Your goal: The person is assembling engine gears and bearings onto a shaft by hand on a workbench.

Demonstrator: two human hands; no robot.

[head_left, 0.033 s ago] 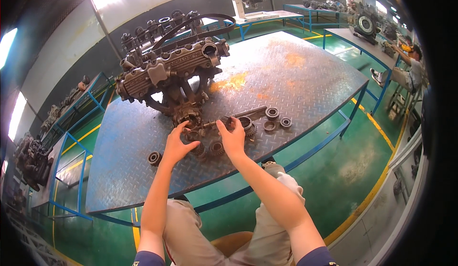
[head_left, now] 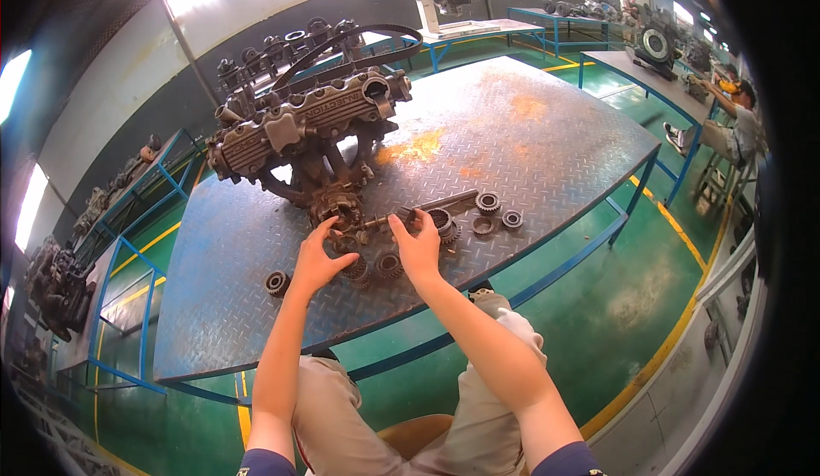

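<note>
My left hand is curved in a C around a small metal gear ring, with fingers on the far side and thumb on the near side. My right hand has thumb and forefinger at a long metal shaft; a dark part lies between the fingertips. The shaft lies in front of the foot of an engine assembly. Right of my right hand sits a larger gear. Below and between my hands are a stack of gears and another gear.
Several loose gears lie to the right, and a single gear at the left. All rest on a steel tread-plate table with blue legs. A seated person works at another bench to the right.
</note>
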